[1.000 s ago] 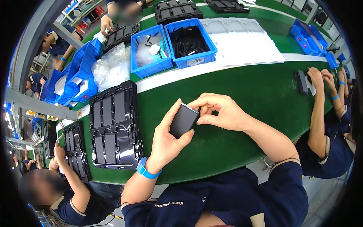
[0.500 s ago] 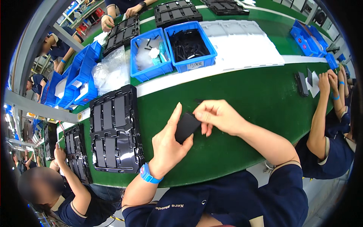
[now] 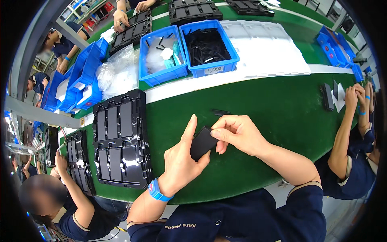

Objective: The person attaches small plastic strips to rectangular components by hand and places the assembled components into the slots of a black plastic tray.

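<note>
A flat black rectangular block (image 3: 203, 142) sits tilted in my left hand (image 3: 180, 164), its edges gripped between the thumb and the fingers, the index finger pointing up along its side. My right hand (image 3: 244, 135) pinches at the block's upper right corner with thumb and index finger. Whether a small piece lies between those fingertips cannot be seen. Just beyond the right hand, a few thin black strips (image 3: 221, 112) lie on the green table (image 3: 278, 109). To the left of my left hand stands a black plastic tray (image 3: 136, 155) with several similar flat black pieces in its pockets.
A blue bin (image 3: 219, 67) full of black strips stands at the back, beside another blue bin (image 3: 165, 77) with clear bags. Right of them lies a white panel (image 3: 270, 52). Co-workers sit left and right; another person's hands (image 3: 121, 20) work across the table.
The block and both hands appear slightly lower in the view, which has shifted a little. More of the thin strips shows beyond the right hand. Both hands keep their grip.
</note>
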Demonstrator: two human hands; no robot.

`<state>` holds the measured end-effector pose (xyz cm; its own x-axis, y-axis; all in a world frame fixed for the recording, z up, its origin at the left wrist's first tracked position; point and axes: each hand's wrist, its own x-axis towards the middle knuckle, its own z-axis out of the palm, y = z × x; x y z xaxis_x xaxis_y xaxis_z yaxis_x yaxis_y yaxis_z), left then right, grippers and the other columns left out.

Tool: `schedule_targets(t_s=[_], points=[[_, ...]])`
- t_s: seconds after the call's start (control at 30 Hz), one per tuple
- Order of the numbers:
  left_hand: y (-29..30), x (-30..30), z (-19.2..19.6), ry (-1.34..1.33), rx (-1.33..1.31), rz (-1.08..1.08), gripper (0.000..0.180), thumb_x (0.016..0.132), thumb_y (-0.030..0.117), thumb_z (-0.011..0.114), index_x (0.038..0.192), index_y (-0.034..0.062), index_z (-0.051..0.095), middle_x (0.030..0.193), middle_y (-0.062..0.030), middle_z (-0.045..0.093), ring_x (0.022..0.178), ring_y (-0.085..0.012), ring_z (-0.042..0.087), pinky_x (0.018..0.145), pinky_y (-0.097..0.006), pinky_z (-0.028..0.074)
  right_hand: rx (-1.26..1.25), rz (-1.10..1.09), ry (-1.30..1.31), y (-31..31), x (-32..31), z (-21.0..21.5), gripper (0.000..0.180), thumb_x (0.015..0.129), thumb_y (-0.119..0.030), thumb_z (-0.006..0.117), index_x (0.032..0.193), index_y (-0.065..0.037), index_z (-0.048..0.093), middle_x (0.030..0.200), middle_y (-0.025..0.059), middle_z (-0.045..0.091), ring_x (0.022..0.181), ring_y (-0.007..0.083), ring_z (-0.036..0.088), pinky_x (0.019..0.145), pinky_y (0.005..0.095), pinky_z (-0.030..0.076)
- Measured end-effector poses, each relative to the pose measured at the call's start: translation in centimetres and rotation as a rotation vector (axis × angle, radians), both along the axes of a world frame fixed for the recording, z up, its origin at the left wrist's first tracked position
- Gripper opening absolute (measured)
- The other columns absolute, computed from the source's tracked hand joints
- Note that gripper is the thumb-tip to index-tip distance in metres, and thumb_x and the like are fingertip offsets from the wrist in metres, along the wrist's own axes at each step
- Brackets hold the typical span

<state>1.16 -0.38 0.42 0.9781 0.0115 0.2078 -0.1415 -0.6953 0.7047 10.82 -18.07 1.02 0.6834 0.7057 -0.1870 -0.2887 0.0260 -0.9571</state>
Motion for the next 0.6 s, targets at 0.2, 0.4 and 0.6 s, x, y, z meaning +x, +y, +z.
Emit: schedule_targets(t_s=[0.2, 0.4, 0.6], points=[[0.0, -1.3, 0.3, -0.11, 0.112, -0.026, 0.096, 0.069, 0.011, 0.077, 0.148, -0.0004, 0.025, 0.081, -0.0163, 0.066, 0.066, -0.0314, 0.069, 0.058, -0.037, 0.055, -0.028, 0.07, 0.002, -0.4, -0.7, -0.9, 0.017, 0.095, -0.015, 0.062, 0.09, 0.001, 0.064, 0.066, 0.0061, 0.064, 0.057, 0.0115, 0.063, 0.054, 0.025, 0.051], [-0.5, -1.9, 1.6, -0.073, 0.148, 0.021, 0.083, 0.069, 0.016, 0.079, 0.139, -0.0032, 0.039, 0.09, -0.0167, 0.068, 0.071, -0.0314, 0.07, 0.061, -0.037, 0.056, -0.076, -0.082, -0.641, -1.4, 0.2, -1.5, 0.031, 0.088, -0.012, 0.068, 0.118, -0.004, 0.065, 0.103, 0.0077, 0.059, 0.083, 0.0164, 0.057, 0.071, 0.0292, 0.049], [1.6, -2.3, 4.3, -0.182, 0.217, 0.16, 0.07, 0.066, 0.009, 0.078, 0.13, -0.0004, 0.052, 0.091, -0.0154, 0.056, 0.075, -0.0311, 0.06, 0.064, -0.038, 0.053, -0.394, -0.027, -1.202, -0.6, 1.7, -2.7, 0.055, 0.072, -0.025, 0.082, 0.121, -0.007, 0.062, 0.117, 0.0084, 0.052, 0.104, 0.0271, 0.049, 0.089, 0.0384, 0.039]])
